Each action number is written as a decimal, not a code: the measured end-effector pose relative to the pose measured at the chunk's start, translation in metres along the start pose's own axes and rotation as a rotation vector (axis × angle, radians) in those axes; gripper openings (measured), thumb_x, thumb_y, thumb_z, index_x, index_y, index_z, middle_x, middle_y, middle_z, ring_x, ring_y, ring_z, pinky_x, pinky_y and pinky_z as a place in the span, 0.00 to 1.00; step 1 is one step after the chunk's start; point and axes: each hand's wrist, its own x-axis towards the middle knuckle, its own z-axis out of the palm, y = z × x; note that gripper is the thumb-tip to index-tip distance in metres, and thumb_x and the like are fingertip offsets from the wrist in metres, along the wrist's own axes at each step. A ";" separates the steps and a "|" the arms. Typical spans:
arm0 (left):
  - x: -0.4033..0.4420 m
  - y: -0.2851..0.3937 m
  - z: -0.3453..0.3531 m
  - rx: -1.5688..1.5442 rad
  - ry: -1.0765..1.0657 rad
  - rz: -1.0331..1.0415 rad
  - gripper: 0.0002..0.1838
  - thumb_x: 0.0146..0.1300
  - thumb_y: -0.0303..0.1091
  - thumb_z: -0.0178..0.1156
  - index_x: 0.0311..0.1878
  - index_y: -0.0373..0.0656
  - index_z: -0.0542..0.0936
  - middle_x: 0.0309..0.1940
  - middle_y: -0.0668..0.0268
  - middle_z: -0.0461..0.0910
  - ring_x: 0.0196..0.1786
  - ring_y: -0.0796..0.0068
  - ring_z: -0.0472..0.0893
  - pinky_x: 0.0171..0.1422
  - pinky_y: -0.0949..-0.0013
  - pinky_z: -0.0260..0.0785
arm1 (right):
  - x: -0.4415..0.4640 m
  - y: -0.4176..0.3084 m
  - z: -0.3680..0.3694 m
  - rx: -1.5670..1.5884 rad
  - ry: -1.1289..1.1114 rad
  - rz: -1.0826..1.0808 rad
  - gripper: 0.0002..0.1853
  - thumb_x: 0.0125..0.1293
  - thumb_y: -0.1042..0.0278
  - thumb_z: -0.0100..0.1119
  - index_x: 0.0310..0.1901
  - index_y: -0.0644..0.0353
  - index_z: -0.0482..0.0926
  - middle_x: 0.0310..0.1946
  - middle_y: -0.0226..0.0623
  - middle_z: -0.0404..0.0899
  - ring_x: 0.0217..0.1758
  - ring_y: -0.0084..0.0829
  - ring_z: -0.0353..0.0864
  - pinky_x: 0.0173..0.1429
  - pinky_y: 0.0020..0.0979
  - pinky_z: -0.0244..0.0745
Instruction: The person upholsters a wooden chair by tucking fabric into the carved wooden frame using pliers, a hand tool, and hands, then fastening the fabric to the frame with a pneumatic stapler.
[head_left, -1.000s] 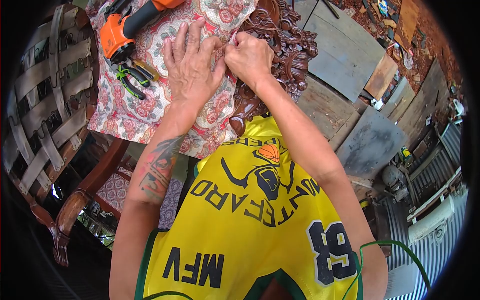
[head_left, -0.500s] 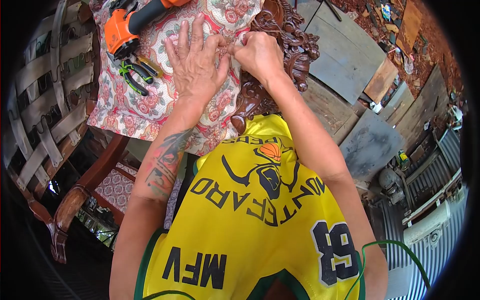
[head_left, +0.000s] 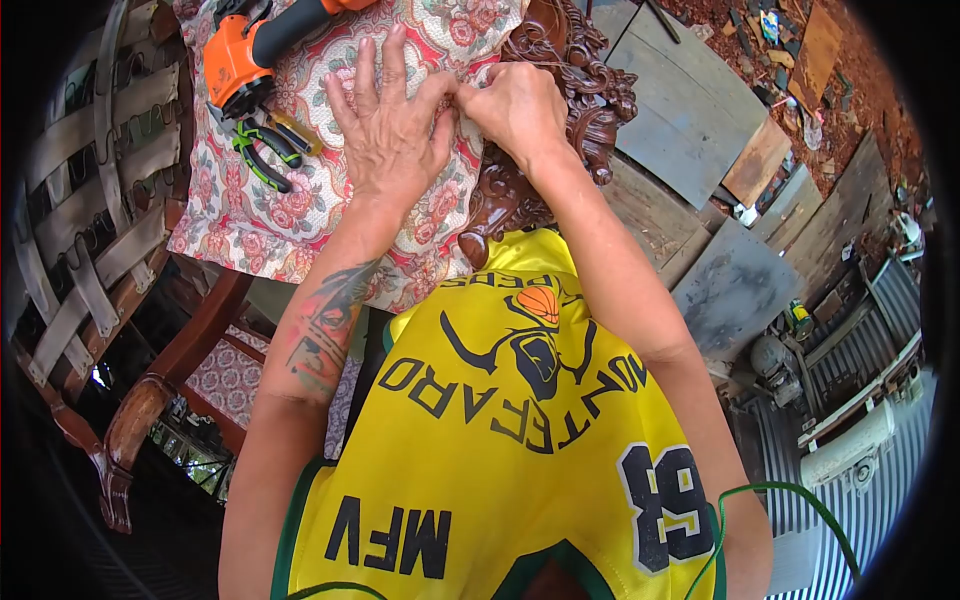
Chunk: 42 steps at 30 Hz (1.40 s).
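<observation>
My left hand rests on a red and cream floral fabric, its outer fingers spread and its index finger and thumb bent toward the fabric's right side. Close beside those fingertips, my right hand is closed in a pinch where the fabric meets a carved dark wooden frame. What sits between its fingers is hidden. An orange and black power tool lies on the fabric, left of my left hand. Below it are green and black pliers and a yellow-handled tool.
A wooden frame with woven straps stands at the left, above a carved wooden armrest. To the right lie grey boards and scattered debris on reddish ground. Corrugated metal is at the lower right.
My right hand's fingers have turned slightly, and a white bit seen at its fingertips before is out of sight. My left hand stays on the fabric. The view has shifted slightly.
</observation>
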 end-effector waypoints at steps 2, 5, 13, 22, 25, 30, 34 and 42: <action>0.001 0.000 0.000 0.011 -0.005 0.007 0.20 0.63 0.47 0.73 0.58 0.72 0.83 0.89 0.58 0.54 0.90 0.43 0.50 0.87 0.26 0.38 | 0.001 0.000 -0.002 -0.005 -0.004 0.010 0.24 0.61 0.45 0.71 0.42 0.61 0.93 0.42 0.60 0.90 0.49 0.60 0.91 0.56 0.53 0.86; 0.002 0.000 0.002 -0.001 -0.015 0.009 0.19 0.63 0.46 0.72 0.57 0.74 0.85 0.89 0.57 0.52 0.90 0.40 0.45 0.86 0.23 0.35 | 0.001 0.002 -0.004 -0.027 0.038 -0.020 0.25 0.60 0.44 0.72 0.42 0.62 0.93 0.42 0.61 0.90 0.49 0.60 0.91 0.55 0.52 0.87; 0.002 0.002 -0.001 -0.030 -0.025 -0.019 0.17 0.64 0.45 0.71 0.56 0.74 0.86 0.89 0.57 0.52 0.91 0.38 0.40 0.85 0.20 0.33 | -0.003 0.004 -0.019 -0.057 0.067 -0.021 0.23 0.60 0.45 0.72 0.39 0.62 0.91 0.39 0.61 0.90 0.48 0.59 0.92 0.56 0.52 0.86; 0.001 0.003 -0.003 -0.062 -0.019 0.009 0.15 0.65 0.42 0.70 0.54 0.72 0.90 0.90 0.55 0.47 0.90 0.34 0.34 0.85 0.18 0.30 | 0.016 -0.006 -0.103 0.043 0.602 -0.337 0.18 0.66 0.53 0.75 0.47 0.60 0.91 0.39 0.47 0.91 0.41 0.44 0.91 0.49 0.41 0.85; 0.002 0.004 -0.004 -0.087 -0.037 -0.015 0.15 0.64 0.41 0.70 0.54 0.71 0.90 0.91 0.57 0.47 0.91 0.34 0.35 0.85 0.17 0.29 | 0.024 -0.037 -0.125 -0.291 0.907 -0.636 0.19 0.67 0.59 0.75 0.55 0.60 0.89 0.52 0.49 0.89 0.45 0.44 0.91 0.51 0.40 0.86; 0.006 0.007 -0.014 -0.124 -0.101 -0.066 0.19 0.64 0.39 0.69 0.57 0.70 0.89 0.90 0.57 0.49 0.90 0.33 0.38 0.85 0.18 0.30 | 0.042 -0.070 -0.143 -0.026 0.662 -0.914 0.13 0.66 0.72 0.67 0.51 0.67 0.86 0.45 0.52 0.89 0.49 0.52 0.90 0.51 0.44 0.83; 0.007 0.007 -0.015 -0.117 -0.111 -0.071 0.19 0.64 0.40 0.69 0.58 0.68 0.89 0.89 0.56 0.52 0.90 0.35 0.40 0.86 0.19 0.28 | 0.052 -0.105 -0.120 -0.032 0.396 -1.093 0.15 0.63 0.73 0.68 0.52 0.62 0.87 0.49 0.49 0.87 0.53 0.54 0.87 0.59 0.48 0.83; 0.004 0.006 -0.010 -0.042 0.011 -0.026 0.36 0.67 0.46 0.67 0.77 0.45 0.75 0.82 0.55 0.62 0.89 0.43 0.46 0.87 0.21 0.30 | 0.055 -0.200 -0.002 -0.686 0.103 -1.129 0.39 0.60 0.64 0.73 0.73 0.64 0.72 0.47 0.45 0.86 0.50 0.48 0.90 0.50 0.42 0.85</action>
